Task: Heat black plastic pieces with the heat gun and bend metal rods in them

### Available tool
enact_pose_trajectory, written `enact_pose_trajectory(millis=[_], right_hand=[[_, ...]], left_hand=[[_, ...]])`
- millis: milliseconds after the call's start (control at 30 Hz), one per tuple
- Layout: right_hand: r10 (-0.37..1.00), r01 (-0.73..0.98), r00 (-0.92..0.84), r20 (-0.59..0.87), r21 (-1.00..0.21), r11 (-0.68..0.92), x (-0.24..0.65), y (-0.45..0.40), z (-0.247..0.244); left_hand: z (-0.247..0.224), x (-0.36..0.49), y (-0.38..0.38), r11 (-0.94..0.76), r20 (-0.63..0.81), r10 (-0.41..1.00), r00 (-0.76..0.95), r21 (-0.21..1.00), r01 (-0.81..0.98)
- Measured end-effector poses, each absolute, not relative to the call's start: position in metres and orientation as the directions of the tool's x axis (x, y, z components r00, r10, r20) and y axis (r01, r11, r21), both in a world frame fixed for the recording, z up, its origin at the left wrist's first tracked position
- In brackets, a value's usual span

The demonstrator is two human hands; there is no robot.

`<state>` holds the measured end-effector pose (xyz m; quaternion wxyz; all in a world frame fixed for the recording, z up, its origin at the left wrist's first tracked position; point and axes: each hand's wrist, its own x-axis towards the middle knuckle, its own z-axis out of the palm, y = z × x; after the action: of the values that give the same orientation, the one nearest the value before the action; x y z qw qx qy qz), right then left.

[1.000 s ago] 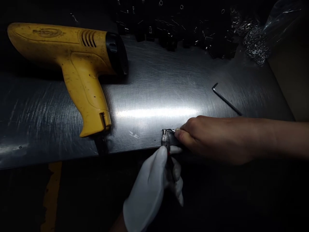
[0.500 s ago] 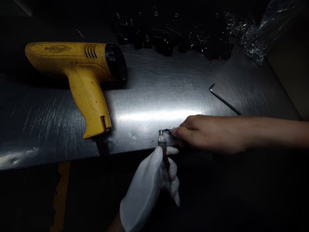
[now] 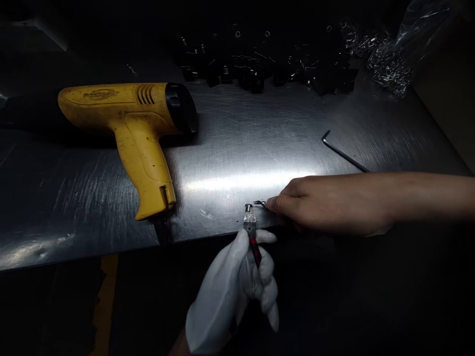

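Observation:
My left hand (image 3: 230,287), in a white glove, is closed round the red-and-black handles of small pliers (image 3: 250,227). The pliers point away from me at the table's front edge. A tiny metal piece with a dark top (image 3: 248,206) sits in their jaws. Just to the right, my bare right hand (image 3: 319,202) is closed on a small hand tool with a dark, forked tip (image 3: 259,202). That tip lies close beside the tiny piece, with a narrow gap between them. My fingers hide the rest of this tool, so its exact kind does not show.
A yellow heat gun (image 3: 143,133) lies at the left on the scratched metal table (image 3: 230,143). Beyond my right hand rests a hex key (image 3: 343,155). Several small dark parts (image 3: 256,74) line the back, and shiny metal pieces (image 3: 389,69) spill beside a clear bag (image 3: 423,29).
The dark tip in my right hand has drawn back slightly to the right, away from the tiny piece in the pliers. The view has shifted a little, moving the heat gun right and down.

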<state>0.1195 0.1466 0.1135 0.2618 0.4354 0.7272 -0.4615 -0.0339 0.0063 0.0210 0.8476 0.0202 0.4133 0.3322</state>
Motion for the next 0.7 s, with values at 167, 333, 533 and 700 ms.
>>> enact_pose_trajectory(millis=[167,333,533,700], right_hand=[[0.372,0.859,-0.511,-0.775,-0.467,0.209,0.1173,0.1503,0.1126],[0.374,0.823,-0.569,-0.733,-0.514,0.243,0.1179,0.1496,0.1085],[0.396,0.782,-0.623,-0.675,-0.545,0.302,0.1203,0.1483,0.1045],[0.408,0.796,-0.605,-0.684,-0.526,0.299,0.1201,0.1471,0.1051]], left_hand=[[0.0194,-0.0319,0.0058,0.781,-0.697,0.58,0.421,0.33,-0.53],[0.0199,-0.0339,0.005,0.78,-0.695,0.586,0.417,0.344,-0.522],[0.0188,-0.0353,0.0036,0.781,-0.697,0.584,0.416,0.343,-0.522],[0.0184,-0.0353,0.004,0.783,-0.697,0.584,0.417,0.347,-0.516]])
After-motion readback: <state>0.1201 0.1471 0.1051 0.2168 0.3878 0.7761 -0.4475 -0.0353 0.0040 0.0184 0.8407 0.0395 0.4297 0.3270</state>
